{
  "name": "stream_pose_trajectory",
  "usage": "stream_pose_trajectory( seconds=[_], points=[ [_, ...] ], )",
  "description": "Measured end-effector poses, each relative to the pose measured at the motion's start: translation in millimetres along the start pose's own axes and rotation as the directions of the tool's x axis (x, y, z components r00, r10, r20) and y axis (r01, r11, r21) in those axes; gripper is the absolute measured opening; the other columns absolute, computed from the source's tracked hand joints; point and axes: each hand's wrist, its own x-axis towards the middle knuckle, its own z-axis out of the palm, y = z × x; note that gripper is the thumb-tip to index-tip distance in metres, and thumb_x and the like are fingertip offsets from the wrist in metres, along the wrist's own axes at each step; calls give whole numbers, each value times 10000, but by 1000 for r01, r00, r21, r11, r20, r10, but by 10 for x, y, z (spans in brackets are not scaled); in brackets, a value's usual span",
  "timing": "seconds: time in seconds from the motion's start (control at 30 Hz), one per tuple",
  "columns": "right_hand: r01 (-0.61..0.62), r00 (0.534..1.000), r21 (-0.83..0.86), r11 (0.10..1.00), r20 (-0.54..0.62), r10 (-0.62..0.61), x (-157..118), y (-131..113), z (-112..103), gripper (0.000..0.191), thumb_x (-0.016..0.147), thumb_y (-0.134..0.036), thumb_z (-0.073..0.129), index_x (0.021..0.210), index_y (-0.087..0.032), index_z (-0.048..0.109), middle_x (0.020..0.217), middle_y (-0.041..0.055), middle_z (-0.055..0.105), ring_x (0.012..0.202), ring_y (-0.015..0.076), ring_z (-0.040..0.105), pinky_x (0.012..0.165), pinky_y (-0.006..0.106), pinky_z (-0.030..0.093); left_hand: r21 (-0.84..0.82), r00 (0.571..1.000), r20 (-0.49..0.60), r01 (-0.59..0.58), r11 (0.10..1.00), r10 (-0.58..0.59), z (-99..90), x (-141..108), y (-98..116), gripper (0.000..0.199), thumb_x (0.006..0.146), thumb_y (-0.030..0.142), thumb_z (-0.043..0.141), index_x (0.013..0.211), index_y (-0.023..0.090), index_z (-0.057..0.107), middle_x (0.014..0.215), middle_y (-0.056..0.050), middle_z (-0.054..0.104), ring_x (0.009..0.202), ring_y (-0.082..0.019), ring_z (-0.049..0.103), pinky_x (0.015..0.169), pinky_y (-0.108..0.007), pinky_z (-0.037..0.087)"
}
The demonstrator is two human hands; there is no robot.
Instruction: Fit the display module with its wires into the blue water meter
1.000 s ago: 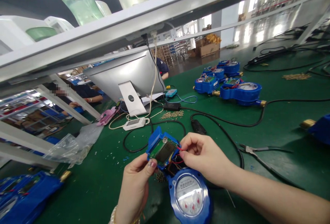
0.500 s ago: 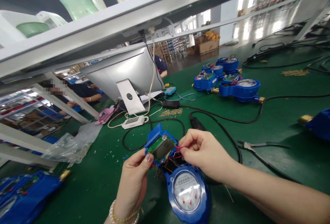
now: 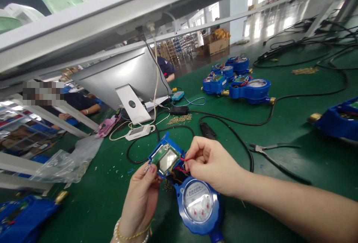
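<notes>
From where I stood, the L hand [image 3: 142, 196] gripped the blue display box [image 3: 168, 160] by its near edge, tilted above the green table [image 3: 304, 114]; R hand [image 3: 214, 165] had thumb & fingers pinched on a red wire [image 3: 184, 159] beside it. Blue meter [image 3: 199, 204] was just below, dial facing up; pliers [image 3: 260, 149] lay off to the R.

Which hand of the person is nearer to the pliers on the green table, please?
The right hand. It pinches a red wire, to the left of the pliers; the left hand is farther left, holding the display board.
</notes>
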Motion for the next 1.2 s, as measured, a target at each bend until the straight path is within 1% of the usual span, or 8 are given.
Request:
stream_pose_trajectory(
  seconds=[0.2,0.37,0.5,0.63,0.8,0.87,1.03,1.2],
  points=[
    [-3,999,-120,993,46,8,8,-86,-16,193,602,-10,490,729,-153,513,547,-84,461,461,29,383,421,144,276,-66,992,-113,56,996,-63,-22,17,-5,302,518,307,886,646,127,681,533,34,597,459,-43,497,466,-129,464],
    [116,992,-366,923,-12,-129,-18,-13,-30,172,647,-76,505,777,-177,554,545,-76,474,477,48,404,440,163,294,-112,983,-166,64,992,-82,-6,26,-26,346,463,283,907,625,130,642,506,70,545,421,-25,472,441,-116,456],
    [70,996,-447,892,-25,-90,-21,-6,-53,144,641,-121,511,733,-167,613,505,-61,501,450,51,405,447,182,298,-84,980,-195,30,996,-46,-20,25,-40,383,426,303,914,607,125,627,518,62,548,431,-39,481,423,-126,455],
    [-28,999,-264,964,35,39,16,-70,-85,94,605,-148,555,674,-146,618,557,-32,557,495,66,460,438,172,322,-80,981,-189,20,997,-35,-17,27,-40,375,443,302,910,614,120,630,530,56,551,442,-42,487,431,-133,466],
    [-165,980,-58,985,106,171,62,-113,-123,72,606,-173,585,666,-141,607,411,-53,500,366,66,419,376,174,337,-106,979,-200,20,994,-41,30,42,-23,396,417,284,920,639,111,641,532,61,554,417,-19,464,414,-112,455],
    [-187,973,42,982,147,179,72,-94,-126,71,630,-187,580,666,-135,613,430,-37,541,327,62,417,354,172,329,-114,982,-186,22,993,-43,38,47,-20,382,429,280,918,629,112,639,524,63,551,416,-20,469,419,-113,462],
    [-153,972,228,961,208,105,85,-27,-106,69,656,-188,608,661,-123,586,765,50,702,327,25,430,323,161,254,-125,986,-159,27,992,-46,28,52,-28,344,463,272,909,618,115,645,519,62,553,425,-23,487,435,-114,473],
    [-203,957,217,955,250,146,98,-17,-120,71,674,-195,579,690,-139,540,597,-38,569,330,-9,252,351,164,139,-121,989,-138,41,992,-58,13,35,-23,320,486,283,902,575,119,642,505,52,564,429,-27,502,468,-124,494]
  ],
)
